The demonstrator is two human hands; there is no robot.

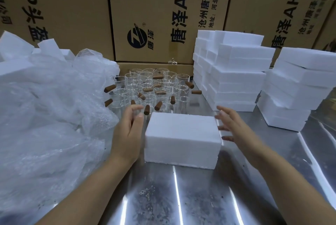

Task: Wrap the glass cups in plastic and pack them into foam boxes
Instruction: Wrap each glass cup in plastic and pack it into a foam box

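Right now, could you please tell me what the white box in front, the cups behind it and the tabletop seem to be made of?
White box: expanded foam, matte, with a grainy, beaded surface.
Cups: clear glass, see-through with glossy rims; their brown handles look like wood, though that is uncertain.
Tabletop: metal, probably stainless steel, with a brushed sheen and streaky light reflections.

the stacked cardboard cartons (156,2) read "唐泽ah4" and "沧州唐泽通信".
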